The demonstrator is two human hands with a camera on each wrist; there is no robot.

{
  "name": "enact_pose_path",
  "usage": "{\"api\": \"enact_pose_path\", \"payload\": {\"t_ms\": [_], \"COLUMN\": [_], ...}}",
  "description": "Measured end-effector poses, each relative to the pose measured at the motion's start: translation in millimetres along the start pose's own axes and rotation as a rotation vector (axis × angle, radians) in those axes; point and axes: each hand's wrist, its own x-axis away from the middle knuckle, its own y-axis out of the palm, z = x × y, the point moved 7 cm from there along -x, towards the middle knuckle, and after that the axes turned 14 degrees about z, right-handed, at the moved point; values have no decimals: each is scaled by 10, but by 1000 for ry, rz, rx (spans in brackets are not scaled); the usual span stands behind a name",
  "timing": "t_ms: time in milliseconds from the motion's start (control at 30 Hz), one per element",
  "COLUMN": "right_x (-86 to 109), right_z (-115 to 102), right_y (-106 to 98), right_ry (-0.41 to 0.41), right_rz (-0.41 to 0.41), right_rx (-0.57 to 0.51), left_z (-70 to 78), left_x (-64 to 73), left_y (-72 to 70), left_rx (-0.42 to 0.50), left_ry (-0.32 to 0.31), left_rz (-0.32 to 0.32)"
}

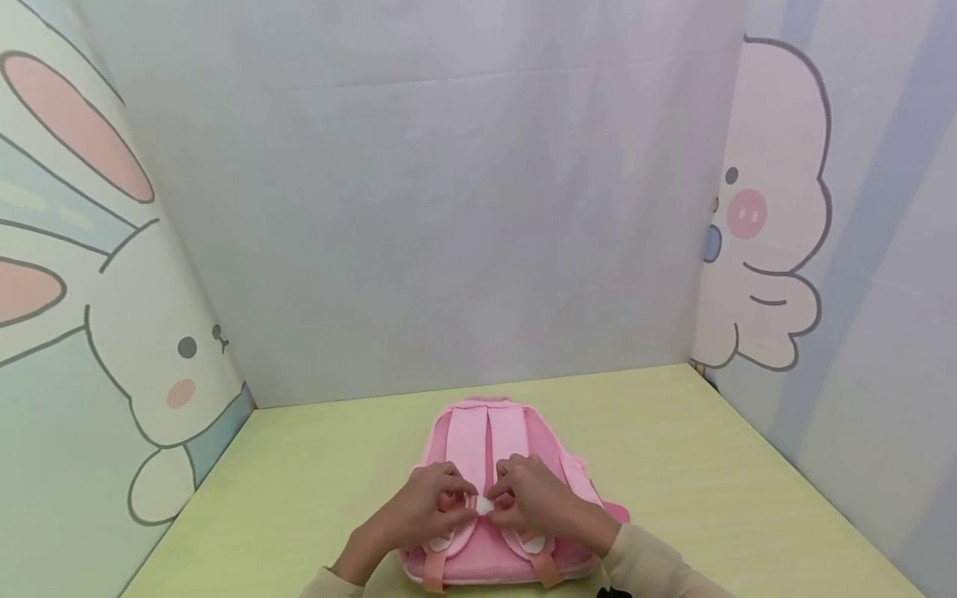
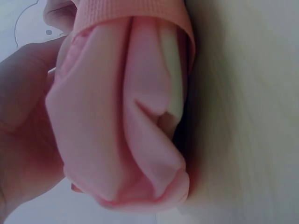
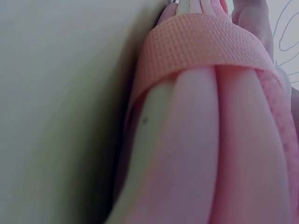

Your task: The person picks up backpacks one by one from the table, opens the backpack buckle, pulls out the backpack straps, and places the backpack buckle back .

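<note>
Yellow-green tabletop (image 1: 306, 482) beneath pink backpack (image 1: 471, 453).

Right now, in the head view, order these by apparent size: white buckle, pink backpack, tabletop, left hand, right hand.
1. Tabletop
2. Pink backpack
3. Left hand and right hand, too alike to rank
4. White buckle

Below your fingers (image 1: 447, 478) and out to both sides of them, you have a pale yellow-green table (image 1: 314, 490). Ahead, well beyond your fingers, a plain grey wall (image 1: 449, 241) rises along the table's far edge, with a faint crease (image 1: 426, 81) across its upper part. To the left of your fingers, a side wall (image 1: 45, 465) shows you a big white cartoon rabbit (image 1: 149, 332) with pink inner ears. To their right, another side wall (image 1: 890, 399) carries a puffy white cartoon animal (image 1: 781, 116) and broad bluish stripes (image 1: 890, 166). Your light is soft
</note>
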Motion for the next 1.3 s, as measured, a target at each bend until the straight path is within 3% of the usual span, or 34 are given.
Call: {"api": "enact_pose_path", "payload": {"t_ms": [700,1133,1300], "right_x": [-4,-18,-30], "right_z": [-36,-24,-41], "right_y": [-69,-133,-193], "right_ry": [-9,14,-3], "right_rz": [94,40,44], "right_rx": [-13,36,27], "left_z": [-38,-30,-54], "left_x": [-3,-17,-8], "left_y": [-27,-49,-45], "left_rx": [23,41,60], "left_ry": [-24,-20,-73], "left_rz": [9,-1,-21]}}
